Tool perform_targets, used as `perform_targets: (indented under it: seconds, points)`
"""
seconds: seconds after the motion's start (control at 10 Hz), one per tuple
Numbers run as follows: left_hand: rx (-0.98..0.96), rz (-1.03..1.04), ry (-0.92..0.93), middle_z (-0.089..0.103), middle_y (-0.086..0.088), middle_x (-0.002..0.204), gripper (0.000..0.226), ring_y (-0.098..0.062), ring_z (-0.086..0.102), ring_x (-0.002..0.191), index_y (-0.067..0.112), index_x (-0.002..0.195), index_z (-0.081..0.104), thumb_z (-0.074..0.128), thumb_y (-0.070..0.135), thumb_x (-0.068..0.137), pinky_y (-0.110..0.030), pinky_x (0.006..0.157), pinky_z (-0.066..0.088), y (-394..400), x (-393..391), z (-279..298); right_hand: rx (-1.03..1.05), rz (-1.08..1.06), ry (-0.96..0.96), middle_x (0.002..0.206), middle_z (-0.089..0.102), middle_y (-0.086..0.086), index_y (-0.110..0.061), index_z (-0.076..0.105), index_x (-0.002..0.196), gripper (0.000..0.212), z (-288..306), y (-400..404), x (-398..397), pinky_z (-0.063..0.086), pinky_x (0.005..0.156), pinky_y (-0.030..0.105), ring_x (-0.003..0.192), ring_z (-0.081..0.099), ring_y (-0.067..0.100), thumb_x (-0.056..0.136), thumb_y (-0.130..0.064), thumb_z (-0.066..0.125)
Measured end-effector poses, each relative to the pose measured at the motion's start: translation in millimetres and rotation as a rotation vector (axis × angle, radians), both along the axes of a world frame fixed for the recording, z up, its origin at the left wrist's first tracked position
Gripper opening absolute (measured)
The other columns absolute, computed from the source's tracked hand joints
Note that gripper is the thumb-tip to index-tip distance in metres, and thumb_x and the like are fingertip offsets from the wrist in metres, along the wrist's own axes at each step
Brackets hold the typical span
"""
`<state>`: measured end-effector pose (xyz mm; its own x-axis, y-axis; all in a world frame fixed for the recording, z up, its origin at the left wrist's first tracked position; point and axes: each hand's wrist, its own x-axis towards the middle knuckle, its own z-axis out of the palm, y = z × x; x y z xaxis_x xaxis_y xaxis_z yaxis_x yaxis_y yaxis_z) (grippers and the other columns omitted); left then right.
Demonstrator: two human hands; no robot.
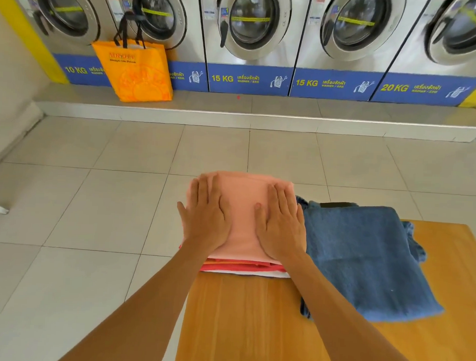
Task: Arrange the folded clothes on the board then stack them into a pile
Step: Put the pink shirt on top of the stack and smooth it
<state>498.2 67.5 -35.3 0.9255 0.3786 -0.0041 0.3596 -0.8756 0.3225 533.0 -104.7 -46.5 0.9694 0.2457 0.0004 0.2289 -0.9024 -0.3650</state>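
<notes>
A pile of folded clothes sits at the far left corner of the wooden board point(241, 322). Its top piece is a peach-pink folded cloth point(242, 207); red, orange and white layers point(244, 268) show at the pile's near edge. My left hand point(205, 217) lies flat, palm down, on the left side of the pink cloth. My right hand point(281, 223) lies flat on its right side. Both have fingers extended and hold nothing. A blue towel-like cloth point(364, 259) lies beside the pile on the right, touching it.
The board's left edge runs close to the pile, with tiled floor point(94, 201) beyond. A row of washing machines point(251, 30) stands on a raised step at the back. An orange shopping bag point(138, 69) hangs at the second machine.
</notes>
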Motion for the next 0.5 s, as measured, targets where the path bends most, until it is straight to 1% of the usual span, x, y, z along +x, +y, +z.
perform_targets:
  seconds: [0.1, 0.2, 0.3, 0.4, 0.5]
  points:
    - [-0.018, -0.01, 0.108, -0.012, 0.002, 0.166, 0.058, -0.025, -0.008, 0.153, 0.039, 0.154, -0.014, 0.008, 0.051, 0.101, -0.063, 0.118, 0.008, 6.5, -25.4, 9.0, -0.048, -0.013, 0.052, 0.168, -0.007, -0.003, -0.022, -0.006, 0.159, 0.073, 5.8, -13.2, -13.3, 0.005, 0.124, 0.052, 0.155, -0.006, 0.018, 0.098, -0.06, 0.004]
    - [0.053, -0.048, 0.191, -0.016, 0.0, 0.165, 0.059, -0.028, -0.009, 0.153, 0.036, 0.155, -0.013, 0.01, 0.049, 0.102, -0.061, 0.119, 0.006, 4.0, -62.9, 19.0, -0.132, 0.002, 0.094, 0.167, -0.011, -0.003, -0.02, -0.01, 0.158, 0.07, 10.1, -31.0, -49.6, -0.002, 0.122, 0.057, 0.154, -0.008, 0.019, 0.1, -0.056, 0.001]
    - [0.091, -0.092, 0.261, -0.013, -0.002, 0.166, 0.06, -0.029, -0.009, 0.153, 0.032, 0.157, -0.004, 0.019, 0.042, 0.103, -0.06, 0.12, 0.006, -9.6, -97.1, 30.4, -0.208, 0.015, 0.171, 0.167, -0.012, -0.003, -0.019, -0.011, 0.158, 0.073, 21.8, -44.5, -89.9, -0.005, 0.121, 0.06, 0.154, -0.01, 0.019, 0.093, -0.053, -0.012]
    - [0.066, -0.098, 0.332, -0.004, -0.003, 0.167, 0.059, -0.029, -0.005, 0.153, 0.032, 0.156, 0.014, 0.031, 0.039, 0.1, -0.059, 0.119, 0.005, -18.4, -127.4, 45.9, -0.171, -0.032, 0.255, 0.168, 0.0, -0.002, -0.017, 0.001, 0.159, 0.068, 41.7, -50.7, -114.4, -0.004, 0.12, 0.06, 0.155, -0.005, 0.02, 0.099, -0.049, -0.002]
    - [0.065, -0.144, 0.343, 0.01, -0.002, 0.165, 0.053, -0.027, 0.004, 0.153, 0.029, 0.151, 0.032, 0.035, 0.036, 0.099, -0.06, 0.119, 0.008, -25.2, -147.2, 73.0, -0.067, -0.07, 0.237, 0.164, 0.023, -0.004, -0.015, 0.027, 0.154, 0.056, 78.6, -53.1, -132.6, 0.002, 0.12, 0.062, 0.155, 0.002, 0.021, 0.105, -0.041, 0.014]
